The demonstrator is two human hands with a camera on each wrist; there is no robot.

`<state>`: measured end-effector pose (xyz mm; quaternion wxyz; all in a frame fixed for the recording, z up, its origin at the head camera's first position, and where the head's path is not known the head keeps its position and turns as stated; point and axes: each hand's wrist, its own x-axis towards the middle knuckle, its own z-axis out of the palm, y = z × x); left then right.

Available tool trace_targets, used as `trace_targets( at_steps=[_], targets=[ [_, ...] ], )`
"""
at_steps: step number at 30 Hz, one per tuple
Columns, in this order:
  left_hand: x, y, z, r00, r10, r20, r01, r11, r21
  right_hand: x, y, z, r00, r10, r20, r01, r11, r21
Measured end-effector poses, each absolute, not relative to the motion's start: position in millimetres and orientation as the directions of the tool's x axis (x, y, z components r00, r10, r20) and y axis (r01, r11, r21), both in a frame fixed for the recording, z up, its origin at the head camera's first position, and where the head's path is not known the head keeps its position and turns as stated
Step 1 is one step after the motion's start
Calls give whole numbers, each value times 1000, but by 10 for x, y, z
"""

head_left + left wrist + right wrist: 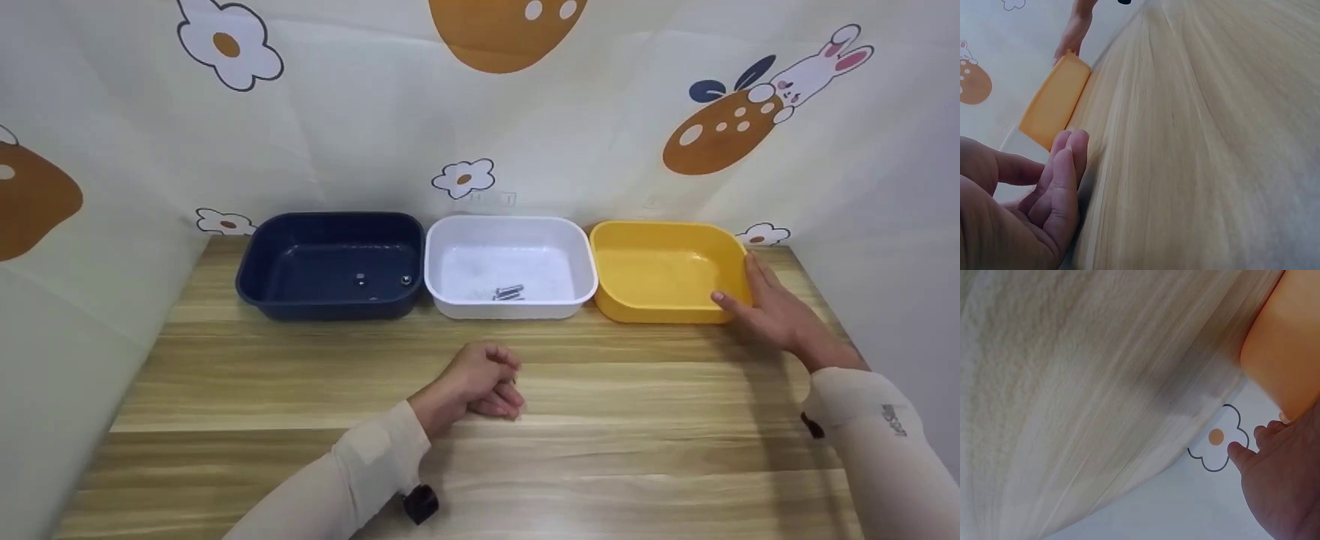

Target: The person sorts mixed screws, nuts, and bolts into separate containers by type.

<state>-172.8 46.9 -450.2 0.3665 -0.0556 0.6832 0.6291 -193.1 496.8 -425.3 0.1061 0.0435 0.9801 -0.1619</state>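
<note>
My right hand [780, 311] is at the right end of a yellow plastic bin [660, 313]. Its thumb reaches over the bin's front right rim while the fingers lie along the outside of the wall, so it grips that corner. In the right wrist view the fingers [1264, 436] are beside the bin's end. My left hand [480, 379] rests low over the table in front of a white bin [510, 309], fingers loosely bent. The left wrist view shows nothing between its thumb and fingers [1064, 191]; part of the palm is hidden.
Left of the white bin stands a dark blue bin [330, 309] with a few small metal pieces [406, 280] inside. Several metal screws or bolts [508, 292] lie in the white bin. The three bins form a row on the wood-grain table [600, 450], against a patterned wall covering [360, 127].
</note>
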Motion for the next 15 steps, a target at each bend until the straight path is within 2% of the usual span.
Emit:
trace_targets(
  at_steps=[8,15],
  targets=[
    [-1751,452,-4527,-677,434,-594,-545,246,802,-1943,4997,-4253,-974,30,-222,100,946,-308],
    [-1756,469,-4529,-687,421,-592,-537,255,804,-1955,4999,-4246,-973,32,-228,103,945,-310]
  ],
)
